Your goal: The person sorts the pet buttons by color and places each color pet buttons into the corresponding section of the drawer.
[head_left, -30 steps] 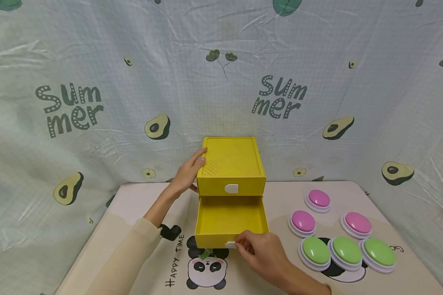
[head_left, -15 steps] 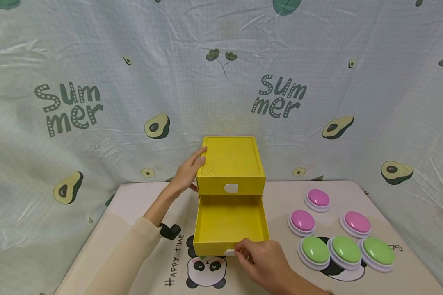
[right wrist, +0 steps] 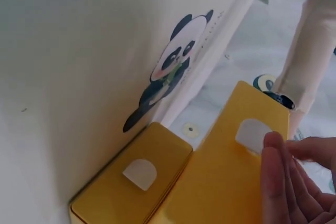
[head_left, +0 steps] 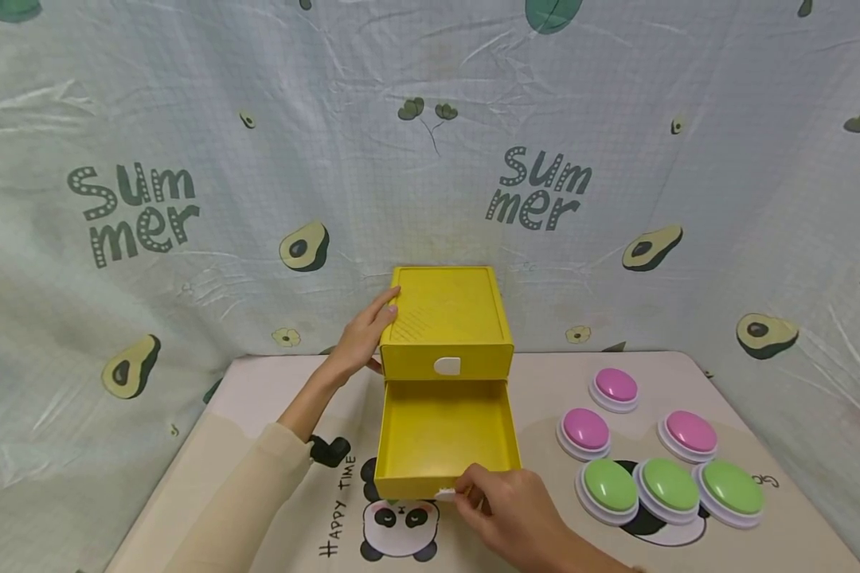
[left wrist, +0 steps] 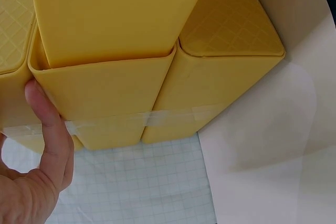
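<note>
A yellow drawer unit (head_left: 450,306) stands against the back curtain, its upper drawer front closed. Under that front, a drawer (head_left: 447,434) is pulled far out, and its visible inside is bare. My right hand (head_left: 509,509) pinches the white pull tab (right wrist: 249,134) on this drawer's front. At the unit's left side, my left hand (head_left: 361,338) rests with extended fingers along the top edge and side wall. The left wrist view shows the open drawer (left wrist: 115,14) between two closed compartments. A closed lower drawer front (right wrist: 126,198) with its own white tab appears in the right wrist view.
Right of the unit lie three pink push buttons (head_left: 586,428) and three green push buttons (head_left: 609,484) on white bases. The table (head_left: 287,509) bears panda prints. A curtain (head_left: 244,191) printed with avocados encloses the back and sides.
The drawer has slid a little further out toward me, with my right hand on its tab, mostly in the first half second. My left hand has stayed on the unit.
</note>
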Action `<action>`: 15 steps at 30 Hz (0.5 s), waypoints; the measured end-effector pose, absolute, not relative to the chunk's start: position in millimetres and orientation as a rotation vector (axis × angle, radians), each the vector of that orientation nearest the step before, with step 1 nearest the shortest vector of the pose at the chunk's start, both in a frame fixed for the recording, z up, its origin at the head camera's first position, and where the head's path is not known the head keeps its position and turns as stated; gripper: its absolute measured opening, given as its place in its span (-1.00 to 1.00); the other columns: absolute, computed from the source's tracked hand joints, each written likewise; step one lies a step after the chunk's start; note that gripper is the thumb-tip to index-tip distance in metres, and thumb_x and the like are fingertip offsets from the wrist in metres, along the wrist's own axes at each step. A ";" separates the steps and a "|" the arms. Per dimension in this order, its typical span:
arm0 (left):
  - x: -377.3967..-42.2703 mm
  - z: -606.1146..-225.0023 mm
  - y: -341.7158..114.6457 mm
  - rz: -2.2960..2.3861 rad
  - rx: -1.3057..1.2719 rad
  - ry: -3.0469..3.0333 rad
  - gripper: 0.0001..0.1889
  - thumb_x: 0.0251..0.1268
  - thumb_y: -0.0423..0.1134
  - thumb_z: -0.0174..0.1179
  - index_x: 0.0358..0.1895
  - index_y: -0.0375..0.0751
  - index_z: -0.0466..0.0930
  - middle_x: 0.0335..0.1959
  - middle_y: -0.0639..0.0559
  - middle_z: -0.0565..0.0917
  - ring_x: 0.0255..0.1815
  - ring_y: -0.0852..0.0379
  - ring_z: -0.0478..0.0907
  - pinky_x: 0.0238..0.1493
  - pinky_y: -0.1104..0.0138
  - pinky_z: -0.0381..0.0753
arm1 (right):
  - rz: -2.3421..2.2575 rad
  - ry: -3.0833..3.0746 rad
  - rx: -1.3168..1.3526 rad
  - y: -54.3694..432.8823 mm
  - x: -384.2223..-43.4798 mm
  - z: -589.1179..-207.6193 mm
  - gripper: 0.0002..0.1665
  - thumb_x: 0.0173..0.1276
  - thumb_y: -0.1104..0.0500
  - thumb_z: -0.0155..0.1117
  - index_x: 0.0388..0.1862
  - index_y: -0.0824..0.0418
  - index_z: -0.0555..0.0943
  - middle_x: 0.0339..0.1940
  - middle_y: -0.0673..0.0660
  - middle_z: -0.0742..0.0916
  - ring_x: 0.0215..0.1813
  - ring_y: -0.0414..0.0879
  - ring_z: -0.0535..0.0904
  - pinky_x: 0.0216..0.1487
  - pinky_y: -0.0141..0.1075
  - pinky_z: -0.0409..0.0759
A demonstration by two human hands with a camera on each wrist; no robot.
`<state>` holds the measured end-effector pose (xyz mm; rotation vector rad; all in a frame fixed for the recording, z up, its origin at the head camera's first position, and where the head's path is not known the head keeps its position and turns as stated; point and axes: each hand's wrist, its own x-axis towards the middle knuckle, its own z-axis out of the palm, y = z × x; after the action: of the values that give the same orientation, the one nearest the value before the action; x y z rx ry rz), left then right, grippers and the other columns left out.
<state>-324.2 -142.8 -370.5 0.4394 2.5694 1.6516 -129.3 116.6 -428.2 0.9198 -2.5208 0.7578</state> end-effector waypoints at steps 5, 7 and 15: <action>-325.0 -372.5 -143.2 1.644 0.432 2.573 -0.38 0.62 0.30 -0.20 0.65 0.41 0.06 0.60 -0.18 0.28 0.11 -0.28 0.61 -0.43 0.02 0.80 | 0.993 -2.445 0.921 123.7 -130.5 -421.4 -0.72 0.23 0.14 0.59 -0.26 0.04 0.60 -0.56 -0.19 0.73 -0.50 -0.57 0.50 -0.45 -0.70 0.52; -325.1 -372.7 -143.0 1.644 0.429 2.572 -0.38 0.62 0.30 -0.20 0.65 0.41 0.06 0.59 -0.19 0.30 0.11 -0.29 0.61 -0.44 0.05 0.80 | 1.061 -2.386 0.918 128.4 -132.6 -417.1 -0.70 0.20 0.18 0.61 -0.22 0.06 0.61 -0.58 -0.19 0.72 -0.51 -0.56 0.50 -0.46 -0.67 0.55; -325.5 -372.7 -142.3 1.639 0.421 2.573 -0.38 0.62 0.31 -0.20 0.65 0.44 0.05 0.59 -0.19 0.31 0.10 -0.28 0.63 -0.43 0.07 0.80 | 1.043 -2.197 0.761 164.0 -162.6 -401.5 -0.65 0.10 0.36 0.61 -0.20 0.15 0.64 -0.57 -0.15 0.72 -0.54 -0.48 0.56 -0.48 -0.60 0.61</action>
<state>-325.5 -142.3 -372.7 0.4206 2.5734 1.6393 -162.6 164.0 -401.5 0.7609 -2.1966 1.0427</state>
